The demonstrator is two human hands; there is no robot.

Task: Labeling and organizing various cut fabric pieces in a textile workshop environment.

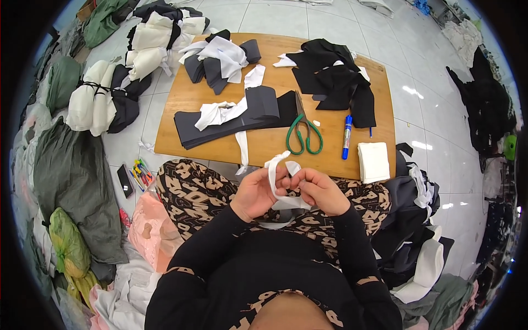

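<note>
Over my lap, at the table's near edge, both hands are closed on a white fabric strip that loops between them. My left hand has the strip running over its fingers, palm partly turned up. With thumb and fingertips my right hand pinches the strip's other side. Just beyond lie scissors with green handles, blades pointing away. A stack of long dark grey fabric pieces rests to their left, with a crumpled white strip on top. A blue marker and a folded white cloth are at the right.
The low wooden table also bears grey and white scraps at far left and black fabric pieces at far right. Tied white bundles, a phone and a pink bag lie on the left floor; dark cloth heaps at right.
</note>
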